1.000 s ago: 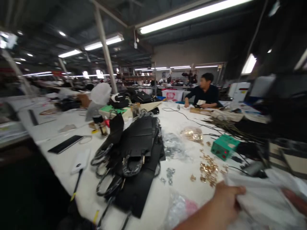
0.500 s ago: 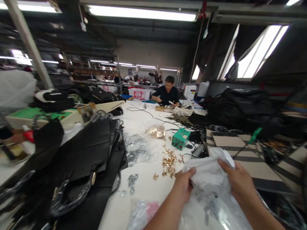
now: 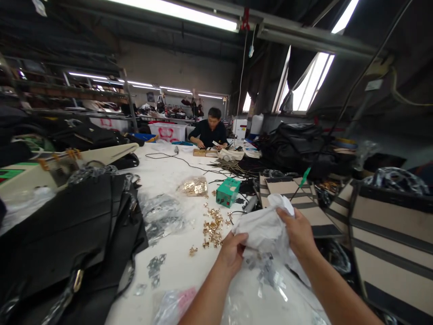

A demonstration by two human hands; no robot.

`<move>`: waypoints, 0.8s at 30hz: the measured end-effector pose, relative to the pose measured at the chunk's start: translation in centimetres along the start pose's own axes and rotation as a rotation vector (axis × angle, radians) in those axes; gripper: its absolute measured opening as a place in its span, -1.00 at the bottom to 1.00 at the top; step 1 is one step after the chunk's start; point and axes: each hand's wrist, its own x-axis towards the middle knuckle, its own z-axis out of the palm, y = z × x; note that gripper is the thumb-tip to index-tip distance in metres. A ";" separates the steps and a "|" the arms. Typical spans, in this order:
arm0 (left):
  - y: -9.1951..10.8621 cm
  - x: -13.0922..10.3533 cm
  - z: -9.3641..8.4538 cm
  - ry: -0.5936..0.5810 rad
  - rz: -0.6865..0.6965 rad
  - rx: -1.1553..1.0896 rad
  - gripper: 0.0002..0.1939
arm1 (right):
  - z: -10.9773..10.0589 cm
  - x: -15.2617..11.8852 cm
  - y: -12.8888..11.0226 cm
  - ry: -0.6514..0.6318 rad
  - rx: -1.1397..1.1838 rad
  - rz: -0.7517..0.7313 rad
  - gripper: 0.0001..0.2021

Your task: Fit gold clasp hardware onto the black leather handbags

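Note:
A crumpled white plastic bag [image 3: 262, 228] is stretched between my two hands above the near right part of the white table [image 3: 176, 271]. My left hand [image 3: 232, 253] pinches its left edge, thumb on top. The bag's upper right edge is gripped by my right hand [image 3: 297, 230]. Below the bag lie clear plastic and small grey metal pieces [image 3: 267, 271]. Left of my left hand are scattered gold metal fittings [image 3: 213, 228]. Past them sit a clear bag of gold fittings [image 3: 194, 186] and a green box with knobs [image 3: 228, 192].
Black bags [image 3: 67, 225] with plastic-wrapped handles are piled at left. Beige panels with dark strips [image 3: 389, 243] stand at right. A co-worker [image 3: 211, 131] sits at the table's far end. A thin cable [image 3: 189, 161] crosses the tabletop. Plastic packets [image 3: 174, 302] lie near the front edge.
The view has swung to the right, so things appear farther left and more beige panels show. Both hands still hold the white plastic bag.

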 end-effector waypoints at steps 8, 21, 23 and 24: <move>-0.3 0.1 -0.1 0.144 0.114 0.248 -0.40 | -0.3 -0.9 -1.6 -0.006 -0.008 0.028 -0.51; -0.7 0.9 -0.7 0.288 0.174 0.585 -0.46 | -0.1 -0.9 -4.1 -0.025 -0.175 -0.108 -0.53; -0.5 1.1 -0.8 0.262 0.157 0.583 -0.59 | -0.2 -0.6 -4.3 -0.031 -0.202 -0.137 -0.55; -0.5 1.2 -0.8 0.249 0.147 0.571 -0.64 | -0.2 -0.5 -4.5 -0.033 -0.208 -0.147 -0.56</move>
